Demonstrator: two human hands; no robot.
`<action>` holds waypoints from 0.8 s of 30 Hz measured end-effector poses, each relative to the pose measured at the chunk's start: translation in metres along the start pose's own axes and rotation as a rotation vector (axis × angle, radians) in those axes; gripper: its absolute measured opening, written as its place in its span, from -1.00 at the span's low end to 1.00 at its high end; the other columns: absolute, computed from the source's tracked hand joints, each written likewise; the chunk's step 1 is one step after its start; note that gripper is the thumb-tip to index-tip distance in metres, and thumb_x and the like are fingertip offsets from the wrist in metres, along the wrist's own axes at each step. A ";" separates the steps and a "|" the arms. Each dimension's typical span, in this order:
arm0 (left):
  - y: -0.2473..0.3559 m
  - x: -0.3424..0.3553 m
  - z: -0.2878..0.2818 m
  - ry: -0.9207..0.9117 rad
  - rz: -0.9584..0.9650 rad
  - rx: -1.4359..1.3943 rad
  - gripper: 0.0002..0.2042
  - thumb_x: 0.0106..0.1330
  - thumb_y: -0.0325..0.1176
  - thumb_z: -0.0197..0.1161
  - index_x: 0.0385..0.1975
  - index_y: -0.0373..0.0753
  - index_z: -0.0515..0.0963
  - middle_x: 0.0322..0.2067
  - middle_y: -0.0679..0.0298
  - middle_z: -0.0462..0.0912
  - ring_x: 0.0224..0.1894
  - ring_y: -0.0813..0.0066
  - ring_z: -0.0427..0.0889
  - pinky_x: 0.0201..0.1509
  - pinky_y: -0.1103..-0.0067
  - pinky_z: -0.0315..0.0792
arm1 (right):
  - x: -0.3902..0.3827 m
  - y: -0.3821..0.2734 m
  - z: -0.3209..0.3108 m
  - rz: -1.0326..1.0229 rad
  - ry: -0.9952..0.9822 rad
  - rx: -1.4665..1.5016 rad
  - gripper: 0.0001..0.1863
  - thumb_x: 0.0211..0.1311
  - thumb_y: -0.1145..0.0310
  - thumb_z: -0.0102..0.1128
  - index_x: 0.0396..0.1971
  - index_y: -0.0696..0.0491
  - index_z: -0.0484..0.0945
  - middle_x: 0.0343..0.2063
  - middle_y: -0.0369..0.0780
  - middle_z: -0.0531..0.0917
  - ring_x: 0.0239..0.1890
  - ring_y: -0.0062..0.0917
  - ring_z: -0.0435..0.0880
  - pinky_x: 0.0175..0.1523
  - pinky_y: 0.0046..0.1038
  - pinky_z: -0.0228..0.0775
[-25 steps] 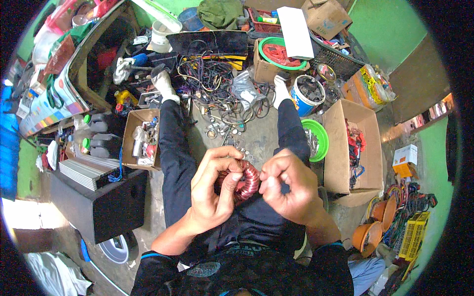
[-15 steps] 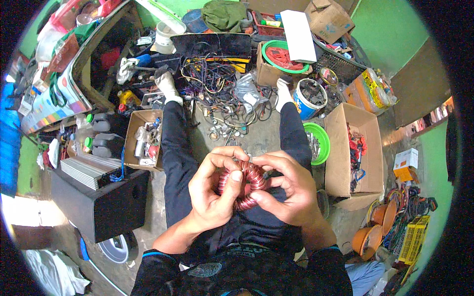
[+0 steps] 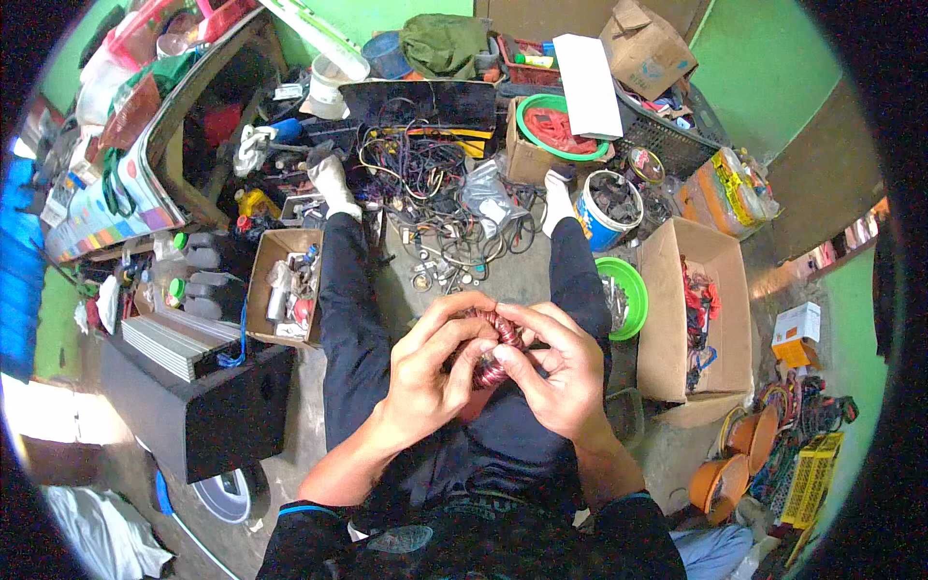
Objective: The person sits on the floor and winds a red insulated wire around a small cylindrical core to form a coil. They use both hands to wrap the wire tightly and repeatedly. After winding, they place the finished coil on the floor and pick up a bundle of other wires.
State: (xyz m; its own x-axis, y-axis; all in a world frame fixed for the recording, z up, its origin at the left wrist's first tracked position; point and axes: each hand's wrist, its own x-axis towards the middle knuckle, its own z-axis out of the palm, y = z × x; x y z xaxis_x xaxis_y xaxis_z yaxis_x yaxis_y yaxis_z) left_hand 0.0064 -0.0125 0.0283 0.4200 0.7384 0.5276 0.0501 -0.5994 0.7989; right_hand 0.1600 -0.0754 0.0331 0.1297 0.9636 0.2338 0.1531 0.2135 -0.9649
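Note:
Between both hands, above my lap, is a ring-shaped coil wound with shiny copper-red wire. My left hand is closed round the coil's left side, and its fingers cover much of that side. From the right, my right hand grips the coil, with thumb and fingers on its rim. The two hands' fingertips nearly meet at the top of the coil. The coil's lower edge shows below the thumbs.
Tangled cables and small parts lie on the floor between my feet. Cardboard boxes with loose parts stand on either side. A green basin sits by my right leg, a black speaker-like box at the left.
The coil is turned and more covered by my fingers. My left hand has shifted slightly right, and my right hand has drawn in closer to it.

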 end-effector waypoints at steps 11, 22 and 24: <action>-0.046 0.030 0.040 0.006 -0.466 -0.612 -0.60 0.32 -0.52 0.18 0.17 -0.38 0.39 0.11 0.04 0.49 -0.05 0.27 0.64 -0.12 0.44 0.64 | 0.017 0.070 -0.062 0.169 0.297 0.315 -0.59 0.17 0.56 0.25 0.05 0.19 0.46 -0.09 -0.18 0.60 -0.13 -0.59 0.62 -0.17 -0.57 0.59; -0.092 0.034 0.082 -0.200 -0.712 -0.497 -0.66 0.23 -0.52 0.30 -0.02 -0.50 0.51 -0.16 0.05 0.65 -0.18 0.42 0.66 -0.06 0.50 0.61 | 0.015 0.116 -0.069 0.315 0.447 0.539 -0.53 0.09 0.63 0.29 0.05 0.19 0.44 -0.09 -0.17 0.56 -0.14 -0.53 0.61 -0.12 -0.45 0.65; -0.096 0.034 0.083 -0.197 -0.705 -0.538 -0.67 0.22 -0.54 0.30 -0.03 -0.49 0.52 -0.19 0.06 0.67 -0.19 0.44 0.67 -0.06 0.50 0.60 | 0.014 0.117 -0.069 0.307 0.462 0.559 -0.53 0.08 0.63 0.30 0.05 0.20 0.45 -0.09 -0.15 0.57 -0.14 -0.52 0.62 -0.12 -0.45 0.65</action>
State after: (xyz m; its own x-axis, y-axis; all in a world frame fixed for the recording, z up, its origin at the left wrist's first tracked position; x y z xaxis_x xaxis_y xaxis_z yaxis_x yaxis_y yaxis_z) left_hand 0.0907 0.0449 -0.0545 0.6025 0.7832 -0.1538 -0.0552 0.2331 0.9709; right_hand 0.2478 -0.0481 -0.0682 0.4992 0.8542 -0.1456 -0.4554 0.1157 -0.8827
